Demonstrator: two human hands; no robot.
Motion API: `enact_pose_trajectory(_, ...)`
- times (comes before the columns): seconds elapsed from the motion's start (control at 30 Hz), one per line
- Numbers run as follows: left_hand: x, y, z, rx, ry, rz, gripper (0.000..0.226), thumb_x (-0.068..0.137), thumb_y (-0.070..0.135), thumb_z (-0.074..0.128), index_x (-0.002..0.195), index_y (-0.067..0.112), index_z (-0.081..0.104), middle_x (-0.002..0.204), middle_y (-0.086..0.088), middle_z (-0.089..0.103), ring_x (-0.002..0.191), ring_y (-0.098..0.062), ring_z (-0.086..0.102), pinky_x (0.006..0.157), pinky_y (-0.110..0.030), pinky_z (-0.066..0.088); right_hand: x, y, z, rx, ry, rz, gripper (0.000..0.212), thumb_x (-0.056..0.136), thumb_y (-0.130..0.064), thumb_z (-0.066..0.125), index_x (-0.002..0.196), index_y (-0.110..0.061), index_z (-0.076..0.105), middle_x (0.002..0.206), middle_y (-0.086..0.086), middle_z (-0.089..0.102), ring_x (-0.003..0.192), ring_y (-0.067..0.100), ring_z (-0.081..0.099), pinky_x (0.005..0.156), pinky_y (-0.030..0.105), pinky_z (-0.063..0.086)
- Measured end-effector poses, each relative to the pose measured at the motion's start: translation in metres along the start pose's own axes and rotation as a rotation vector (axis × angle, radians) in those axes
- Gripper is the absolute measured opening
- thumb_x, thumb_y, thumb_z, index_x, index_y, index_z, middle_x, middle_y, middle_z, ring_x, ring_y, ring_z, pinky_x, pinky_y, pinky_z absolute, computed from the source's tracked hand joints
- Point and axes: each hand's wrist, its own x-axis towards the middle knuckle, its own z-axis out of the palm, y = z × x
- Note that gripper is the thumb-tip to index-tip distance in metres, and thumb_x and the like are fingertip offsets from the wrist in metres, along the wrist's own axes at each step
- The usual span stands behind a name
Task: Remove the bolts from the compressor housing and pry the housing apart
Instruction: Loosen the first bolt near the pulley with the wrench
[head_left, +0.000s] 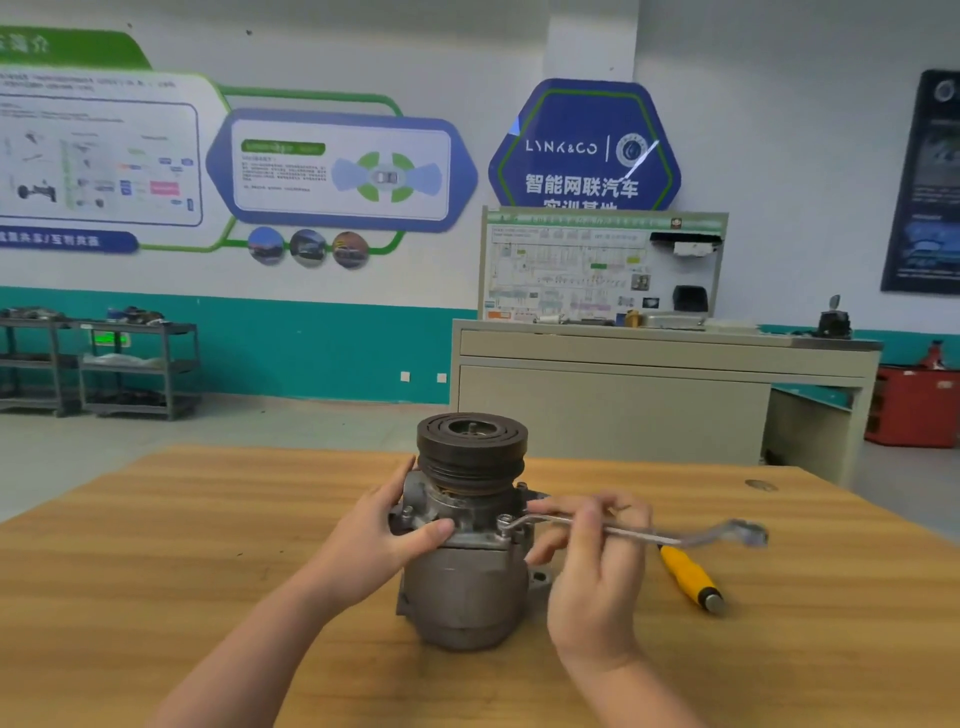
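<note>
Left hand (387, 540) grips cast-metal compressor housing (462, 587) upright on wooden bench (208, 545); right hand (592, 551) fingers pinch steel ring spanner (623, 531) seated on bolt (503, 521).

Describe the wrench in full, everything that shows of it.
The wrench is a slim, bright-metal double ring spanner with offset ends. Its near ring sits over a bolt on the compressor housing flange; the shank runs nearly level to the right, the far ring free and blurred. The right hand pinches the shank near its middle.
</note>
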Motion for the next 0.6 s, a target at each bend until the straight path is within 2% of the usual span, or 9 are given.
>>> enact_pose_trajectory(0.03, -0.001, 0.000, 0.001, -0.063, -0.018, 0.003, 0.104, 0.070, 0.059, 0.072, 0.156, 0.032, 0.021, 0.136, 0.024, 0.050, 0.119, 0.010, 0.052, 0.097, -0.009, 0.043, 0.004, 0.002, 0.003, 0.093, 0.107, 0.169, 0.018, 0.104, -0.028, 0.031, 0.093, -0.031, 0.045, 0.074, 0.005, 0.069, 0.040, 0.015, 0.054, 0.044, 0.022, 0.045)
enact_pose_trajectory(0.1, -0.004, -0.002, 0.007, -0.146, -0.039, 0.026, 0.102, 0.066, 0.059, 0.080, 0.150, 0.045, 0.025, 0.124, 0.035, 0.056, 0.112, 0.018, 0.053, 0.084, -0.001, 0.044, 0.020, 0.008, 0.007, 0.217, 0.230, 0.478, 0.020, 0.105, -0.015, 0.028, 0.091, -0.021, 0.041, 0.062, 0.009, 0.067, 0.034, 0.018, 0.049, 0.038, 0.024, 0.041)
enact_pose_trajectory(0.17, -0.007, -0.002, 0.016, -0.145, 0.007, 0.055, 0.089, 0.060, 0.061, 0.085, 0.131, 0.067, 0.033, 0.121, 0.035, 0.060, 0.115, 0.014, 0.053, 0.086, -0.005, 0.046, 0.037, 0.015, 0.007, 0.359, 0.248, 0.745, 0.017, 0.104, -0.011, 0.030, 0.092, -0.014, 0.042, 0.053, 0.009, 0.062, 0.032, 0.018, 0.046, 0.036, 0.022, 0.038)
enact_pose_trajectory(0.23, -0.010, -0.008, 0.028, -0.156, 0.133, 0.079, 0.088, 0.059, 0.052, 0.089, 0.131, 0.062, 0.038, 0.128, 0.026, 0.059, 0.122, 0.005, 0.053, 0.099, -0.019, 0.047, 0.047, 0.017, 0.004, 0.503, 0.250, 0.868, 0.015, 0.105, -0.012, 0.033, 0.095, -0.011, 0.045, 0.054, 0.012, 0.062, 0.035, 0.017, 0.050, 0.037, 0.023, 0.041)
enact_pose_trajectory(0.3, -0.011, -0.014, 0.038, -0.168, 0.281, 0.084, 0.097, 0.061, 0.041, 0.092, 0.143, 0.037, 0.040, 0.135, 0.014, 0.054, 0.128, -0.005, 0.048, 0.111, -0.039, 0.042, 0.050, 0.014, -0.001, 0.609, 0.255, 0.812, 0.017, 0.105, -0.017, 0.036, 0.095, -0.011, 0.047, 0.061, 0.013, 0.066, 0.045, 0.019, 0.061, 0.043, 0.025, 0.050)
enact_pose_trajectory(0.33, -0.011, -0.015, 0.040, -0.163, 0.320, 0.089, 0.100, 0.059, 0.043, 0.092, 0.144, 0.029, 0.041, 0.135, 0.012, 0.052, 0.129, -0.007, 0.047, 0.112, -0.042, 0.040, 0.049, 0.012, -0.004, 0.632, 0.242, 0.755, 0.018, 0.105, -0.019, 0.036, 0.095, -0.011, 0.047, 0.066, 0.014, 0.068, 0.051, 0.021, 0.065, 0.047, 0.027, 0.054)
enact_pose_trajectory(0.4, -0.010, -0.015, 0.042, -0.140, 0.326, 0.080, 0.102, 0.055, 0.056, 0.086, 0.143, 0.029, 0.041, 0.132, 0.014, 0.051, 0.126, -0.005, 0.047, 0.111, -0.040, 0.040, 0.042, 0.008, -0.009, 0.564, 0.173, 0.643, 0.019, 0.105, -0.020, 0.036, 0.095, -0.010, 0.048, 0.072, 0.016, 0.070, 0.059, 0.025, 0.069, 0.053, 0.029, 0.056)
enact_pose_trajectory(0.5, -0.010, -0.017, 0.042, -0.113, 0.334, 0.074, 0.101, 0.061, 0.049, 0.089, 0.146, 0.029, 0.039, 0.133, 0.014, 0.050, 0.127, -0.005, 0.046, 0.111, -0.038, 0.040, 0.027, 0.001, -0.011, 0.284, 0.041, 0.446, 0.020, 0.102, -0.023, 0.039, 0.093, -0.010, 0.051, 0.077, 0.011, 0.072, 0.062, 0.028, 0.071, 0.057, 0.028, 0.057)
enact_pose_trajectory(0.6, -0.015, -0.018, 0.042, -0.104, 0.356, 0.083, 0.097, 0.063, 0.051, 0.083, 0.147, 0.030, 0.038, 0.136, 0.013, 0.049, 0.127, -0.003, 0.045, 0.110, -0.032, 0.040, 0.019, -0.007, -0.011, 0.101, -0.039, 0.258, 0.015, 0.094, -0.034, 0.043, 0.087, -0.029, 0.056, 0.083, 0.007, 0.073, 0.063, 0.028, 0.072, 0.059, 0.027, 0.058)
